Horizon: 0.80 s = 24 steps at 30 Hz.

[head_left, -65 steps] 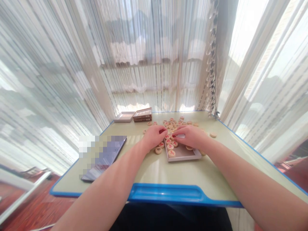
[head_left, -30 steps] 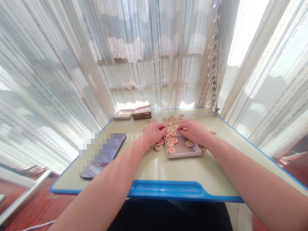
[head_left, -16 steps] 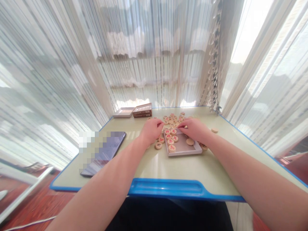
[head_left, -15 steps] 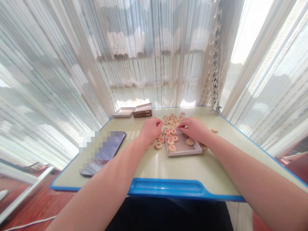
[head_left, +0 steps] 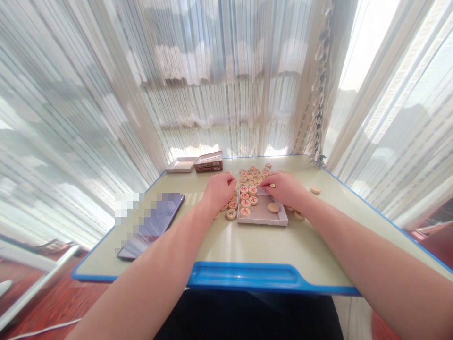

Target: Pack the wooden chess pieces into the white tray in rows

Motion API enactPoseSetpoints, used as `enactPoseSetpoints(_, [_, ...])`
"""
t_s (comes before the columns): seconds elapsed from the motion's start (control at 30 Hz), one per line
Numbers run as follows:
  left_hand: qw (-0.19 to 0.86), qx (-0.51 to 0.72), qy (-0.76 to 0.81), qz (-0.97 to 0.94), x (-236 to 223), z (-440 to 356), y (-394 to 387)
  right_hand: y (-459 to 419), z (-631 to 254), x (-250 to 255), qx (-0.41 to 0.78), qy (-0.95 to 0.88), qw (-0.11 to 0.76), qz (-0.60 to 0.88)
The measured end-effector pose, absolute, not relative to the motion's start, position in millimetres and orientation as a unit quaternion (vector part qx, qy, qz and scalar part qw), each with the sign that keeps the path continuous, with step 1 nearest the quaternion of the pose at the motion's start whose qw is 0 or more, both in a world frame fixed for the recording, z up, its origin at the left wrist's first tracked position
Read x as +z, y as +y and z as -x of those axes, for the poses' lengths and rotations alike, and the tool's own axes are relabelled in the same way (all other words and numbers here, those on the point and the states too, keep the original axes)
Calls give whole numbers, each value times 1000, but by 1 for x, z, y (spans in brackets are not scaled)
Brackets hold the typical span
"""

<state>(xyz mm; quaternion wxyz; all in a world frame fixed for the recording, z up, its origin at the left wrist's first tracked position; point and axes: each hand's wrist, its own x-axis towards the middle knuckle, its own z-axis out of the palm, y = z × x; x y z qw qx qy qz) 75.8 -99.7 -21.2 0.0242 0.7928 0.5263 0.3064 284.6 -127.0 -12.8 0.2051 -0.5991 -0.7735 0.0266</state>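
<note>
My left hand point(head_left: 220, 191) is closed with its fingers pinched together, just left of a shallow open box point(head_left: 262, 221); whether it holds anything is hidden. Round wooden Chinese chess pieces point(head_left: 231, 214) lie beside and under that hand. My right hand point(head_left: 285, 189) is closed too, its fingertips at the box's far edge. What lies between them I cannot make out. Inside the box, red-lettered pieces point(head_left: 245, 203) line the left side in two columns. One blank-faced piece point(head_left: 273, 208) rests near the right wall. Behind the hands spreads a loose heap of pieces point(head_left: 253, 174).
A tablet point(head_left: 155, 229) lies at the left of the table point(head_left: 226, 245). Brown boxes point(head_left: 209, 163) and a pale tray point(head_left: 180, 165) stand at the back left. One lone piece point(head_left: 315, 191) lies far right. The front edge carries a blue trough point(head_left: 244, 275).
A red-lettered piece left my right hand for the box's second column. My right hand then moved to the far edge. Lately the box has shifted slightly left, and my left hand has drawn left.
</note>
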Motion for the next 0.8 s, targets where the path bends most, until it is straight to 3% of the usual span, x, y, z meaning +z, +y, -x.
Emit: enactPoseSetpoints(0.8, [85,274,503,-815,-19,-80,-105,-126,-286,-15,30,-806,204,555])
